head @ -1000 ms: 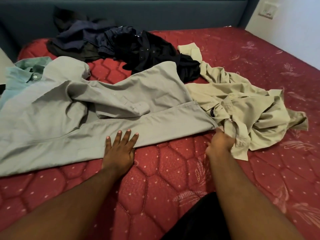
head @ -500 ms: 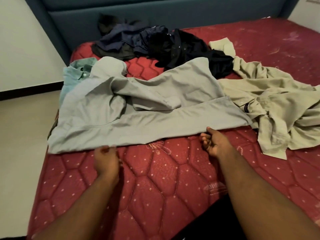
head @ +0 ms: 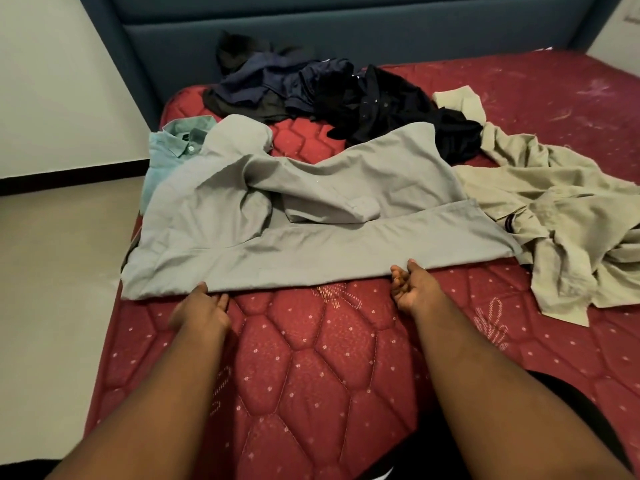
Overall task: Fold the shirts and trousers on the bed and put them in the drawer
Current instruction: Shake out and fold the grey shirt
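Observation:
Grey trousers (head: 311, 251) lie spread across the red mattress (head: 311, 358), with one leg folded over on top. My left hand (head: 202, 306) rests on the mattress at their near edge, thumb touching the hem, fingers fairly straight. Further right along the same edge is my right hand (head: 412, 289), palm turned up, fingers loosely curled, thumb against the fabric. Neither hand visibly grips cloth. A crumpled beige shirt (head: 554, 220) lies to the right, a teal shirt (head: 173, 143) peeks out at the back left, and dark clothes (head: 329, 95) are piled by the headboard.
A blue padded headboard (head: 346, 29) stands behind the bed. Light floor (head: 52, 271) and a white wall lie off the mattress's left edge. No drawer is in view.
My left hand slid off the trousers to their near edge. My right hand left the trouser end by the beige shirt and moved left, turning palm up. The view swung left.

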The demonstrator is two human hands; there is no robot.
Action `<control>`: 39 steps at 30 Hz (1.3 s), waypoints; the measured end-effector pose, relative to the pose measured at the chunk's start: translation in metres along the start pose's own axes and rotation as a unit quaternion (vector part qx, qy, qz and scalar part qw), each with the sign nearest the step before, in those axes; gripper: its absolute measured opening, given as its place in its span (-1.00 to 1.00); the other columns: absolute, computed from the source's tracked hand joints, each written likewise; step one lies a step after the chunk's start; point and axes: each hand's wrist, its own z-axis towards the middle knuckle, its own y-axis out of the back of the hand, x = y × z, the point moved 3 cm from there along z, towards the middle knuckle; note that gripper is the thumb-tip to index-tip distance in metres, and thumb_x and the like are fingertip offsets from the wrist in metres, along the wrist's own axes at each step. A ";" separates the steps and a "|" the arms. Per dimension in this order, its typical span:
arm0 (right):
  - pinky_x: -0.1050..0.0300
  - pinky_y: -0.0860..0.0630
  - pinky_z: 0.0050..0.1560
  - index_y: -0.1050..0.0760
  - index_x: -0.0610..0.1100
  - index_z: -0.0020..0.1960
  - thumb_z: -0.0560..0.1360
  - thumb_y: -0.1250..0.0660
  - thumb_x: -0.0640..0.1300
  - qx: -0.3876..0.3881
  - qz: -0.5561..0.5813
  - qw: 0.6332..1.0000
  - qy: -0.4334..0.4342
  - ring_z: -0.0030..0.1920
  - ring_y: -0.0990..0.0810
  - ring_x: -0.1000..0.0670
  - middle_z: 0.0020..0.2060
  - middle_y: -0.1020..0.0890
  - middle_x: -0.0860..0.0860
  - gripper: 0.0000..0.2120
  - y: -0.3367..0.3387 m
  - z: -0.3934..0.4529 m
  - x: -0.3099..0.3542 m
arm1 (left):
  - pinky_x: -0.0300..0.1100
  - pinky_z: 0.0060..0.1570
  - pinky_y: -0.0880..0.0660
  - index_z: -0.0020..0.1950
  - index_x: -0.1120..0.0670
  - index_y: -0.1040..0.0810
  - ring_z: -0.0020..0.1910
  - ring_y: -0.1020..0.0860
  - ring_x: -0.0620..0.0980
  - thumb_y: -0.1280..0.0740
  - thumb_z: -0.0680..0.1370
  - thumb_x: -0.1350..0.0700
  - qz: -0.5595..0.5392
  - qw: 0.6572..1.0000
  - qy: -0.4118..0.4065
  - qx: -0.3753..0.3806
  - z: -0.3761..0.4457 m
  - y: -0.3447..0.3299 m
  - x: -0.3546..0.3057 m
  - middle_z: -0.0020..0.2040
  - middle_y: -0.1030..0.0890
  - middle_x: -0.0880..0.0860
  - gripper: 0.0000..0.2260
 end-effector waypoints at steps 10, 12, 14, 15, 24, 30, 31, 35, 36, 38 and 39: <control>0.45 -0.18 -0.69 -0.36 -0.15 -0.17 0.65 -0.13 0.03 -0.067 -0.035 0.996 0.047 -0.75 -0.30 0.17 -0.45 -0.43 -0.03 -0.69 0.050 -0.021 -0.031 | 0.06 0.05 -0.56 0.13 0.12 -0.45 -0.07 -0.64 0.05 -0.24 0.61 0.28 -0.008 1.000 -0.012 0.006 -0.036 0.060 0.018 -0.14 -0.60 0.04 -0.88; 0.45 -0.17 -0.68 -0.37 -0.14 -0.17 0.65 -0.14 0.04 -0.092 -0.047 0.993 0.053 -0.75 -0.28 0.16 -0.41 -0.41 -0.02 -0.69 0.065 -0.030 -0.039 | 0.13 0.07 -0.53 0.07 0.11 -0.45 -0.09 -0.62 0.07 -0.22 0.62 0.27 0.010 1.000 0.000 0.012 -0.050 0.077 0.022 -0.13 -0.60 0.04 -0.91; 0.45 -0.18 -0.66 -0.40 -0.16 -0.15 0.64 -0.18 0.02 -0.123 -0.052 0.989 0.056 -0.76 -0.28 0.15 -0.43 -0.43 -0.02 -0.71 0.073 -0.042 -0.047 | 0.01 -0.03 -0.57 -0.09 0.13 -0.42 -0.23 -0.62 0.01 -0.21 0.63 0.30 0.017 1.000 -0.009 0.002 -0.058 0.095 0.025 -0.22 -0.61 0.03 -0.87; 0.44 -0.20 -0.66 -0.40 -0.17 -0.16 0.63 -0.20 -0.01 -0.146 -0.049 0.986 0.068 -0.76 -0.28 0.14 -0.43 -0.45 -0.04 -0.73 0.079 -0.051 -0.048 | -0.03 -0.04 -0.60 -0.14 0.12 -0.40 -0.29 -0.63 -0.02 -0.22 0.62 0.30 0.018 1.000 -0.010 0.001 -0.064 0.105 0.029 -0.25 -0.61 0.04 -0.84; -0.10 -0.43 0.21 -0.21 -0.23 0.42 0.54 -0.27 -0.08 -0.302 -0.370 0.847 0.233 0.26 -0.49 -0.27 0.31 -0.44 -0.27 -0.48 0.081 -0.112 0.030 | -0.02 -0.14 -0.36 -0.26 0.20 -0.51 -0.07 -0.56 0.30 -0.26 0.60 -0.10 0.524 0.754 -0.387 0.086 -0.117 0.082 0.003 -0.18 -0.59 0.28 -0.59; -0.07 -0.36 0.25 -0.44 -0.07 0.35 0.57 -0.20 -0.03 -0.123 -0.699 0.528 0.466 0.27 -0.42 -0.21 0.27 -0.47 -0.14 -0.63 0.053 -0.094 0.063 | 0.04 0.01 -0.52 0.03 0.09 -0.62 0.00 -0.57 0.17 -0.19 0.51 -0.15 0.615 0.474 -0.521 0.353 -0.151 -0.040 0.087 -0.02 -0.59 0.13 -0.62; -0.05 -0.34 0.28 -0.46 -0.02 0.34 0.58 -0.20 0.00 -0.067 -0.732 0.514 0.442 0.31 -0.39 -0.19 0.29 -0.46 -0.12 -0.65 0.048 -0.088 0.062 | 0.04 0.01 -0.52 0.06 0.09 -0.62 0.01 -0.56 0.17 -0.19 0.52 -0.11 0.623 0.428 -0.531 0.383 -0.160 -0.058 0.101 0.00 -0.59 0.13 -0.65; -0.36 0.12 0.42 -0.02 0.29 0.52 0.55 -0.05 0.33 0.013 -0.821 0.518 0.241 0.56 0.18 -0.13 0.57 0.13 0.08 -0.43 0.079 -0.041 0.041 | 0.00 0.10 -0.47 0.17 0.10 -0.59 0.10 -0.55 0.17 -0.21 0.56 -0.02 0.652 0.264 -0.539 0.464 -0.166 -0.108 0.163 0.08 -0.58 0.12 -0.70; -0.41 0.23 0.38 0.13 0.33 0.52 0.52 0.00 0.40 0.011 -0.816 0.538 0.214 0.54 0.29 -0.10 0.55 0.26 0.13 -0.37 0.089 -0.032 0.040 | 0.00 0.14 -0.48 0.22 0.10 -0.57 0.16 -0.54 0.18 -0.17 0.55 -0.06 0.653 0.246 -0.545 0.464 -0.160 -0.110 0.174 0.15 -0.57 0.13 -0.63; -0.40 0.34 0.37 0.26 0.34 0.50 0.50 0.03 0.45 0.024 -0.813 0.543 0.209 0.53 0.35 -0.02 0.52 0.32 0.20 -0.31 0.105 -0.015 0.051 | 0.06 0.34 -0.36 0.40 0.06 -0.45 0.37 -0.43 0.19 -0.07 0.58 -0.14 0.668 0.231 -0.545 0.451 -0.147 -0.103 0.199 0.39 -0.46 0.16 -0.51; -0.39 0.36 0.38 0.28 0.34 0.50 0.50 0.03 0.44 0.038 -0.816 0.533 0.222 0.53 0.34 0.01 0.51 0.31 0.24 -0.31 0.110 -0.010 0.057 | 0.05 0.43 -0.22 0.48 0.02 -0.36 0.45 -0.33 0.16 -0.02 0.60 -0.16 0.673 0.230 -0.550 0.438 -0.142 -0.097 0.203 0.47 -0.37 0.14 -0.49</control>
